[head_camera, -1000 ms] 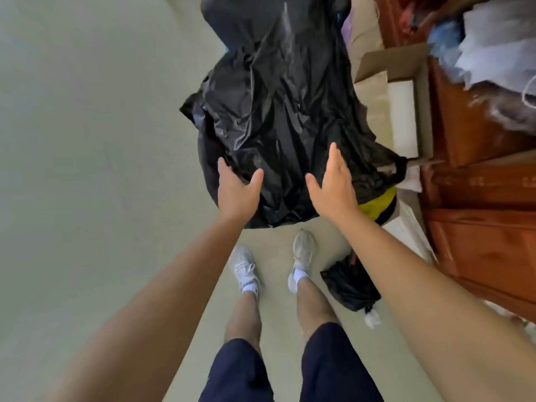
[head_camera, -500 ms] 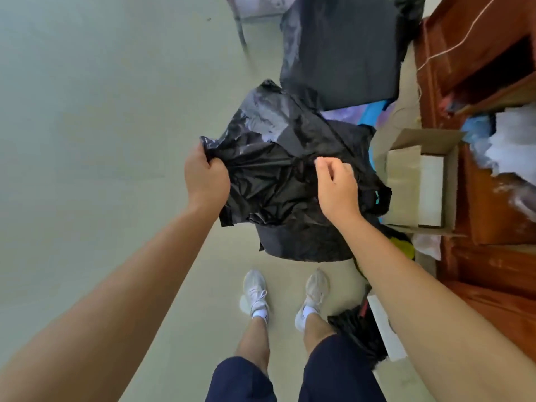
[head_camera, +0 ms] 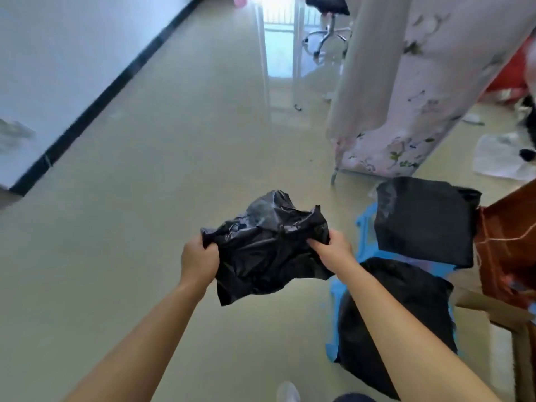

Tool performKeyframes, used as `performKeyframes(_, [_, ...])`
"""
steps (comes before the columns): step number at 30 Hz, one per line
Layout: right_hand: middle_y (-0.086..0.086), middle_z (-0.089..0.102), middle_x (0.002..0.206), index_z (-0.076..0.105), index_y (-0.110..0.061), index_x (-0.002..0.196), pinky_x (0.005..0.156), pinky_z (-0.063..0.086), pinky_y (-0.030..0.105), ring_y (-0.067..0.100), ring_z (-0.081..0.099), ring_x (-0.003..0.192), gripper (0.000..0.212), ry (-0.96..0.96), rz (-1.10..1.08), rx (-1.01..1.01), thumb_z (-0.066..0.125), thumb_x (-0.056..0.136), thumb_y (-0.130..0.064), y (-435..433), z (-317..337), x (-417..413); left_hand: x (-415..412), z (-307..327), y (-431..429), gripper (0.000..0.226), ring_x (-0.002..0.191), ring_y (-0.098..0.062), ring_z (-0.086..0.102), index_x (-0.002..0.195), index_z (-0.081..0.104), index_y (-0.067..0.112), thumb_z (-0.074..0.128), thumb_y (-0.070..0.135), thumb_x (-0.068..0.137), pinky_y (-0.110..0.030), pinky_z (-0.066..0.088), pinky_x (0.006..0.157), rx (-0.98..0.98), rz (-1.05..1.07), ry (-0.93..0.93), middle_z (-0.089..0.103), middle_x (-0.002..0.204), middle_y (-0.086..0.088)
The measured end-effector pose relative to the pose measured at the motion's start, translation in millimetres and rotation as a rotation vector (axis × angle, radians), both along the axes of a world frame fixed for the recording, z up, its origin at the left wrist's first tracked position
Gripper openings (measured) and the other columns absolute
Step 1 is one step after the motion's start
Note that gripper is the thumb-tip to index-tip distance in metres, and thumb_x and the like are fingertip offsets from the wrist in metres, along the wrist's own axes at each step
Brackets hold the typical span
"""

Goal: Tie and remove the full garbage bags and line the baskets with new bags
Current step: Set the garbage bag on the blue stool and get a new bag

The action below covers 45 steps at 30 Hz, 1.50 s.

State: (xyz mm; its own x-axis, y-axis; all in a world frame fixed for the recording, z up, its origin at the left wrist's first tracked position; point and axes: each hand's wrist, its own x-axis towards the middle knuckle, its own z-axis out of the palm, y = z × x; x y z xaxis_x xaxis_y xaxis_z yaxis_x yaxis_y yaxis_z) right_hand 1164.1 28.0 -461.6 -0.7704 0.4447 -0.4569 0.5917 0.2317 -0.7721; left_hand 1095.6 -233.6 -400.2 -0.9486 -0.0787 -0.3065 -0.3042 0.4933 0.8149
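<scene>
Your left grip [head_camera: 198, 261] and right grip [head_camera: 333, 250] each clutched one side of the crumpled black bag [head_camera: 269, 248] (held above the floor [head_camera: 145, 227]); blue basket [head_camera: 365, 227] stood near your right grip.

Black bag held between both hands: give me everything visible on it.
The black bag is thin, glossy plastic film, crumpled and creased, apparently empty and limp. It hangs in the air over the floor, spread sideways, one lower corner drooping. The left hand grips its left edge, the right hand its right edge; nothing else touches it.
</scene>
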Motion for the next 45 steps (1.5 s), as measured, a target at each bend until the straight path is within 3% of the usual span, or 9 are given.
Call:
performKeyframes(6, [-0.01,0.067,0.081,0.062,-0.03,0.087,0.063,0.042,0.027,0.018,0.063,0.081,0.009,0.293,0.157,0.231,0.068,0.086,-0.024,-41.1,101.7,-113.0,-72.8,54.6,-88.6,0.022,0.085,-0.021,0.051,0.102,0.058,0.009,0.061,0.025,0.088,-0.039,0.045,0.082,-0.122,-0.062,-0.267,0.056,0.094,-0.004])
performKeyframes(10, [-0.013,0.054,0.077,0.059,-0.031,0.078,0.06,0.034,0.016,0.012,0.051,0.072,0.022,0.494,0.338,0.445,0.068,0.082,-0.012,-58.6,149.2,-168.1,-138.6,86.5,-98.1,0.066,0.128,-0.032,0.046,0.144,0.035,0.004,0.06,0.03,0.088,-0.041,0.041,0.102,-0.289,-0.056,-0.051,0.046,0.142,-0.016])
performKeyframes(24, [-0.001,0.054,0.078,0.058,-0.019,0.075,0.065,0.047,0.031,0.023,0.054,0.072,0.027,1.007,0.835,1.14,0.079,0.068,-0.002,-74.0,212.7,-439.0,-453.9,189.8,-50.4,0.103,0.145,-0.031,0.0,0.15,-0.018,0.04,0.061,0.019,0.087,-0.044,0.024,0.114,-0.843,-0.703,0.636,-0.003,0.157,-0.012])
performKeyframes(28, [0.0,0.055,0.078,0.062,-0.019,0.075,0.066,0.047,0.03,0.023,0.056,0.073,0.023,1.041,0.951,1.183,0.077,0.07,-0.002,-103.1,227.9,-520.1,-525.6,193.4,-72.4,0.097,0.146,-0.031,-0.007,0.151,-0.002,0.043,0.062,0.017,0.083,-0.045,0.018,0.115,-0.94,-0.743,0.661,-0.007,0.157,-0.01])
performKeyframes(31, [-0.001,0.055,0.078,0.061,-0.02,0.077,0.065,0.045,0.029,0.022,0.055,0.073,0.015,1.034,1.003,1.21,0.071,0.075,-0.008,-115.6,227.3,-588.2,-589.8,185.5,-92.2,0.048,0.148,-0.03,-0.006,0.134,0.047,0.034,0.059,0.033,0.088,-0.049,0.013,0.115,-1.029,-0.81,0.595,0.005,0.161,-0.006])
performKeyframes(34, [-0.001,0.056,0.084,0.061,-0.021,0.084,0.067,0.043,0.031,0.024,0.059,0.079,0.011,0.767,0.892,1.147,0.07,0.078,-0.021,-120.3,215.9,-660.2,-653.0,175.1,-113.3,0.012,0.127,-0.022,0.041,0.093,0.057,0.024,0.053,0.034,0.09,-0.048,0.022,0.113,-0.967,-0.746,0.587,0.057,0.123,0.001])
performKeyframes(36, [0.0,0.054,0.099,0.059,-0.023,0.102,0.079,0.042,0.033,0.027,0.058,0.098,0.027,0.479,0.804,1.092,0.065,0.077,-0.031,-121.4,204.1,-714.7,-697.5,172.2,-126.7,0.016,0.081,-0.021,0.052,0.078,0.046,0.023,0.053,0.031,0.089,-0.043,0.037,0.1,-0.898,-0.652,0.59,0.056,0.08,0.006])
performKeyframes(39, [0.003,0.04,0.129,0.045,-0.036,0.13,0.111,0.025,0.042,0.027,0.036,0.126,0.085,0.173,0.878,0.912,0.07,0.055,-0.067,-129.2,194.2,-819.2,-792.4,170.7,-147.4,0.025,0.068,-0.026,0.054,0.072,0.04,0.022,0.055,0.032,0.09,-0.037,0.043,0.069,-0.808,-0.571,0.572,0.056,0.068,0.002])
performKeyframes(45, [-0.009,0.002,0.159,0.013,-0.059,0.143,0.119,0.0,0.042,0.02,-0.005,0.149,0.1,0.418,0.726,0.544,0.058,0.056,-0.082,-156.4,213.9,-986.0,-979.6,190.8,-151.5,0.025,0.062,-0.023,0.054,0.07,0.041,0.021,0.056,0.03,0.088,-0.035,0.039,0.056,-0.734,-0.569,0.572,0.053,0.061,0.004])
